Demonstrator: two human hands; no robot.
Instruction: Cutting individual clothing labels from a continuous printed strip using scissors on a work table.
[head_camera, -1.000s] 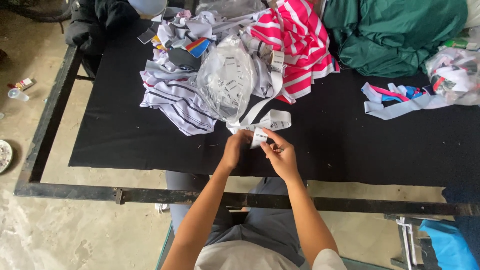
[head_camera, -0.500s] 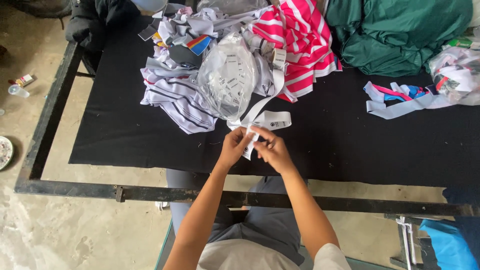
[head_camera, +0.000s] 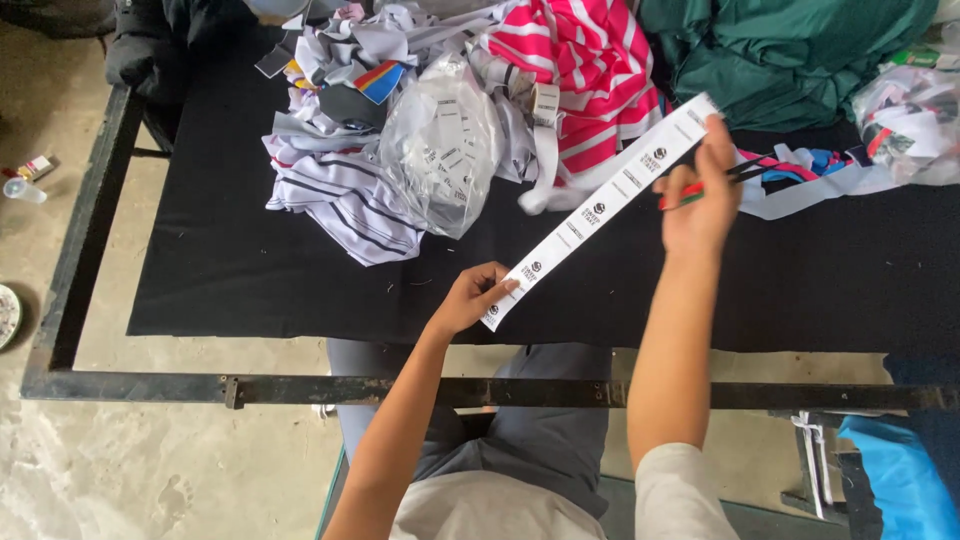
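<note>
The left hand (head_camera: 468, 298) pinches the near end of a white label strip (head_camera: 598, 209) between thumb and fingers. The right hand (head_camera: 700, 200) pinches the far end of the same strip, fingers closed on it, and also grips a small red-handled tool (head_camera: 700, 188) whose kind cannot be told. The strip is stretched taut in the air above the counter (head_camera: 250, 280), running diagonally from near left to far right, with small round marks printed at intervals along it.

On the black counter, far of the left hand, lies a clear plastic bag (head_camera: 445, 150) holding white labels. Just left of it is a grey striped cloth (head_camera: 345, 200). Right of the bag is a pink-and-white striped garment (head_camera: 590, 70); further right, dark green fabric (head_camera: 800, 50). Loose white strips (head_camera: 830, 185) lie right of the right hand.
</note>
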